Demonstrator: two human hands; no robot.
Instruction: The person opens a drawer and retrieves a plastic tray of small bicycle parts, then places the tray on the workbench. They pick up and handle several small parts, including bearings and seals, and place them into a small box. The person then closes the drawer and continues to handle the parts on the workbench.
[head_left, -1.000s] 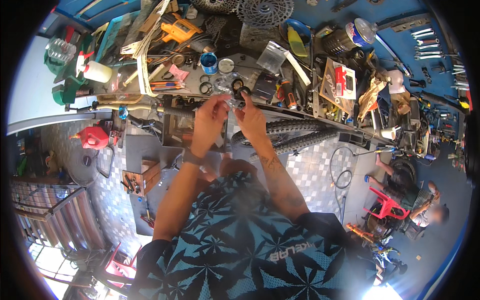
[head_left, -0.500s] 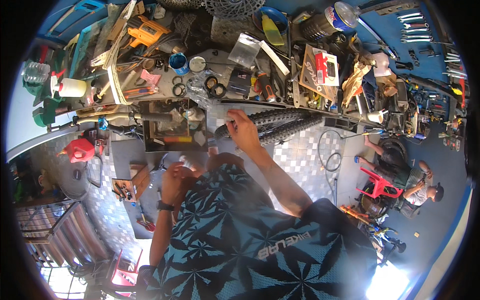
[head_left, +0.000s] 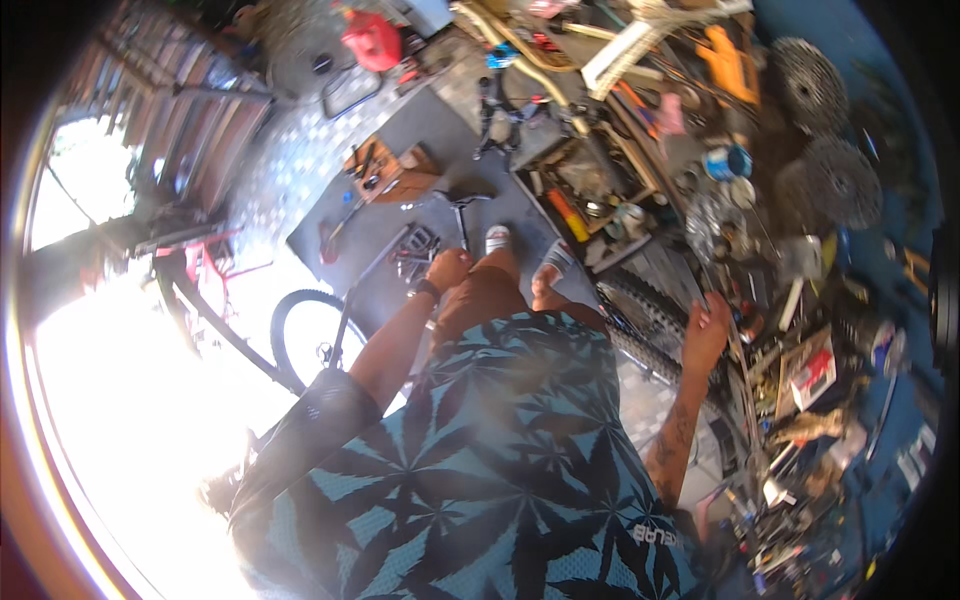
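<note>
My left hand is closed beside my thigh, with a watch on its wrist; whatever may be in its fingers is hidden. Just beyond it, a black bicycle saddle on a post shows above the grey mat. My right hand is loosely bent with its fingers apart, close to the near edge of the cluttered workbench. Nothing shows in it, though the picture is blurred. Knobbly bicycle tyres stand beside that hand, below the bench edge.
An open box of parts sits ahead. On the grey mat stands a wooden tool box. A bicycle wheel is at left, near bright glare. Bench items include a blue tin, cassettes and a yellow tool.
My view has swung left, so the bench now lies along the right side. My hands have moved apart, and a bicycle wheel and saddle have come into view.
</note>
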